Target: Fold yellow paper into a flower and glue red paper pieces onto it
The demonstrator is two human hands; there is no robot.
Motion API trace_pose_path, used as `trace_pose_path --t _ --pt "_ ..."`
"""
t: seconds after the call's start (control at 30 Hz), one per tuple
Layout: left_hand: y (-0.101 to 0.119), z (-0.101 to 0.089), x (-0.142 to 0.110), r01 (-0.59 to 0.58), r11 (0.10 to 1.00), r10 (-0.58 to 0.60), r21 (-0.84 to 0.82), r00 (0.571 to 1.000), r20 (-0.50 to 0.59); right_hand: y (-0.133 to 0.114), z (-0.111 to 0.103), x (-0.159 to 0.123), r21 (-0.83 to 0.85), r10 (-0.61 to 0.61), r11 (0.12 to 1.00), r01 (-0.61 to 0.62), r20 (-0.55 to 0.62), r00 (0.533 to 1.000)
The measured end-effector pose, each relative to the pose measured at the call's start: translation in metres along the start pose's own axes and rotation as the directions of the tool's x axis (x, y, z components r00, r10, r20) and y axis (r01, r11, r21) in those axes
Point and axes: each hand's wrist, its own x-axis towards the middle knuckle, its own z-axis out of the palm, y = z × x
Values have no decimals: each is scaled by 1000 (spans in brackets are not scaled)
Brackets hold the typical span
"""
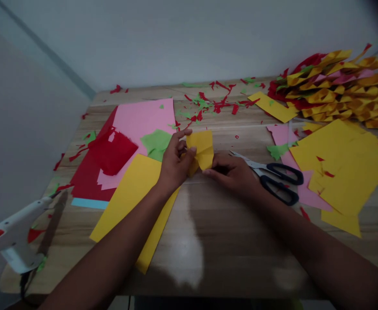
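Note:
A small piece of yellow paper (203, 144), creased and partly folded, is held up above the middle of the table. My left hand (175, 161) pinches its left side between thumb and fingers. On its lower right corner, the fingers of my right hand (232, 172) are closed. Scissors (273, 172) with dark handles lie on the table right beside my right hand, their blades partly hidden by it. Under my left wrist is a large yellow sheet (127, 185), and a green paper piece (156, 144) lies just beyond that hand.
Pink (147, 114) and red sheets (95, 150) lie at left, with a red piece (116, 150) on top. A white glue gun (17, 232) stands front left. Yellow sheets (340, 168) and a heap of folded yellow pieces (337, 92) occupy the right. Red and green scraps (208, 103) litter the back.

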Motion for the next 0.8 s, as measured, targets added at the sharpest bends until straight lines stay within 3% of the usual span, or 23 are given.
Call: trace_pose_path --t 0.07,0.2,0.43,0.53,0.63,0.8 --pt "-1 -2 -1 -78 994 75 80 996 40 -1 -1 1 11 -14 1000 14 16 1000" --pt "2 -6 -2 -281 907 300 313 954 -11 1 -4 4 69 41 997 -34 -95 995" --pt "11 -10 -4 -384 862 426 329 902 -64 2 -6 6 71 111 992 -102 -135 985" --pt "12 -10 -5 -509 768 518 387 851 91 1 -5 5 75 118 991 -109 -132 984" --pt "13 -8 -7 -574 655 503 492 817 283 -1 -6 5 73 105 993 -97 -115 988" --pt "11 -4 -8 -591 513 554 623 782 286 -7 -8 4 87 72 993 -75 39 997"
